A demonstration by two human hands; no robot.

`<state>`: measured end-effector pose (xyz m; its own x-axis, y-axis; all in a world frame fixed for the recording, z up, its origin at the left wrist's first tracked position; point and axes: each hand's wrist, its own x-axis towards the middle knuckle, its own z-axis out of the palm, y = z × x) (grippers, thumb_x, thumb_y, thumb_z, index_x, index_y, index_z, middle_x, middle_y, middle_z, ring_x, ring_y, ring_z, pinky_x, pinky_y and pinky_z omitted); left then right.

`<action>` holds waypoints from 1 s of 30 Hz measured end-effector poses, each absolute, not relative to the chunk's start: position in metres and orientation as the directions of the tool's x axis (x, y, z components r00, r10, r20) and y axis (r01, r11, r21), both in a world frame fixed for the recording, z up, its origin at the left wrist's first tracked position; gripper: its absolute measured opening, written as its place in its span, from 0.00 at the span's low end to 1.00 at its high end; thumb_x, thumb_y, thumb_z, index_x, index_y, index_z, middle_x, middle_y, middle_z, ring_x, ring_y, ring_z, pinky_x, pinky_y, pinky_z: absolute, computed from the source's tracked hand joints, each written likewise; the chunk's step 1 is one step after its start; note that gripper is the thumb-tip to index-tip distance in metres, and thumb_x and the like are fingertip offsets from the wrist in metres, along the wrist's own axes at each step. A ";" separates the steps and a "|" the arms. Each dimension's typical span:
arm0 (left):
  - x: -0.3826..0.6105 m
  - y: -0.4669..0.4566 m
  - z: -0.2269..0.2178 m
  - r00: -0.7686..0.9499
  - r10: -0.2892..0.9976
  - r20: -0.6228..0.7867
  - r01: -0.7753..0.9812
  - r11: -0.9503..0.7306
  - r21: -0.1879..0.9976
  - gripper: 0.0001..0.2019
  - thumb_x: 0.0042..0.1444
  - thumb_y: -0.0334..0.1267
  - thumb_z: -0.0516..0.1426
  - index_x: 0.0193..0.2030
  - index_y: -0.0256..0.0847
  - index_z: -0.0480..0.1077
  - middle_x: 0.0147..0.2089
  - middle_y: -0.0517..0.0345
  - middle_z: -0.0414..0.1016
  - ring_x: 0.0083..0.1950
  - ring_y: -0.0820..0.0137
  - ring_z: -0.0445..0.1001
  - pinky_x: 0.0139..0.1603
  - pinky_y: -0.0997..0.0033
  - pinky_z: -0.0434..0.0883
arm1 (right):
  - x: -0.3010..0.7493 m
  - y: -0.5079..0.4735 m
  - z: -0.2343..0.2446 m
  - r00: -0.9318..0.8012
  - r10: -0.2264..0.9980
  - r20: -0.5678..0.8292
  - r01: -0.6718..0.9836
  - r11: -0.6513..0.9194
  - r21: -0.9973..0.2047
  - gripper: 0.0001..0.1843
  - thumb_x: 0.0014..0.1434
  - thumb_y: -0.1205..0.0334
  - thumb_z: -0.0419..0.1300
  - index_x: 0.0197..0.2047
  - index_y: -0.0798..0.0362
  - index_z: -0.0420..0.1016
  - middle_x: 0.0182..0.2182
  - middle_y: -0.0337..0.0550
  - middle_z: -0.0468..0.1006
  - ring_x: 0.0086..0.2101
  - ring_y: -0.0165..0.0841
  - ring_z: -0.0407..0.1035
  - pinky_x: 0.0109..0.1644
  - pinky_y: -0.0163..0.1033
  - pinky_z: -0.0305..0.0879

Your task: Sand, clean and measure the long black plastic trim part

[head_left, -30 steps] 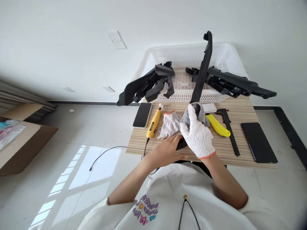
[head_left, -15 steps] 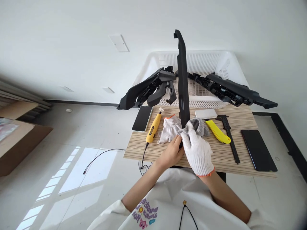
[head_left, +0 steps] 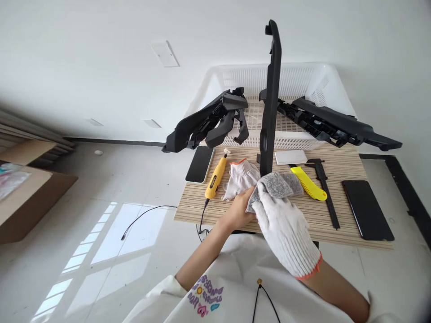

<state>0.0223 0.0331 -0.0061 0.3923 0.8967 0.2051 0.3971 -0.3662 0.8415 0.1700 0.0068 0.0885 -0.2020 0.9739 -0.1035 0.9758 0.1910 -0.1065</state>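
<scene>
A long black plastic trim piece stands nearly upright over the table, its lower end covered by a grey cloth. My bare left hand is closed around that lower end, with its fingertips partly hidden by the cloth. My right hand, in a white knit glove with an orange cuff, is shut on the cloth and presses it against the trim piece. Just left of the trim lies a loose white glove. A yellow rotary tool rests beyond it.
A white plastic basket at the back holds black trim parts jutting left and more black parts jutting right. On the striped table lie two phones, a yellow utility knife, a black caliper and a white box.
The trim piece has shifted right and up in the view. My right hand has moved lower and rightward with the cloth, which is more spread out. My left hand keeps its hold.
</scene>
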 end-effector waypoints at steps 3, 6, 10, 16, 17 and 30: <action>0.025 0.032 -0.008 0.364 0.917 0.160 0.429 -0.318 0.845 0.09 0.49 0.24 0.56 0.34 0.42 0.64 0.37 0.57 0.76 0.38 0.67 0.75 0.40 0.70 0.72 | 0.171 0.015 0.091 -0.183 0.981 -0.066 0.980 0.177 -0.087 0.30 0.74 0.53 0.41 0.75 0.46 0.55 0.55 0.50 0.79 0.40 0.38 0.77 0.40 0.40 0.72; 0.026 0.030 -0.008 0.333 0.938 0.095 0.483 -0.257 0.837 0.05 0.53 0.28 0.57 0.34 0.41 0.66 0.34 0.58 0.76 0.34 0.68 0.74 0.37 0.71 0.71 | 0.174 0.025 0.098 -0.181 0.982 -0.046 0.974 0.173 -0.144 0.31 0.74 0.53 0.40 0.77 0.46 0.49 0.55 0.49 0.79 0.41 0.36 0.78 0.43 0.38 0.72; 0.023 0.029 -0.007 0.362 0.929 0.081 0.456 -0.252 0.854 0.06 0.53 0.26 0.57 0.34 0.40 0.67 0.37 0.56 0.79 0.38 0.66 0.76 0.40 0.70 0.73 | 0.176 0.024 0.110 -0.246 0.958 -0.147 0.969 0.240 -0.057 0.29 0.73 0.51 0.43 0.73 0.46 0.60 0.41 0.50 0.84 0.36 0.38 0.78 0.39 0.38 0.70; 0.023 0.029 -0.005 0.355 0.931 0.086 0.477 -0.259 0.839 0.05 0.58 0.31 0.59 0.42 0.41 0.70 0.39 0.55 0.79 0.39 0.64 0.77 0.43 0.66 0.75 | 0.176 0.029 0.115 -0.205 0.976 -0.070 0.977 0.201 -0.069 0.31 0.74 0.52 0.41 0.76 0.46 0.52 0.47 0.51 0.82 0.40 0.37 0.78 0.40 0.37 0.70; 0.023 0.030 -0.005 0.370 0.924 0.095 0.464 -0.272 0.843 0.05 0.58 0.31 0.59 0.41 0.41 0.70 0.40 0.55 0.80 0.40 0.64 0.78 0.44 0.65 0.75 | 0.176 0.029 0.117 -0.212 0.972 -0.104 0.976 0.206 -0.063 0.30 0.74 0.52 0.42 0.75 0.47 0.56 0.47 0.51 0.82 0.39 0.37 0.78 0.38 0.37 0.69; 0.021 0.027 -0.005 0.417 0.901 0.120 0.446 -0.317 0.837 0.06 0.60 0.35 0.60 0.43 0.39 0.72 0.46 0.50 0.81 0.49 0.60 0.79 0.52 0.62 0.75 | 0.171 0.034 0.129 -0.221 0.933 -0.285 0.970 0.241 0.038 0.30 0.74 0.51 0.39 0.74 0.48 0.58 0.38 0.49 0.83 0.33 0.40 0.78 0.31 0.38 0.63</action>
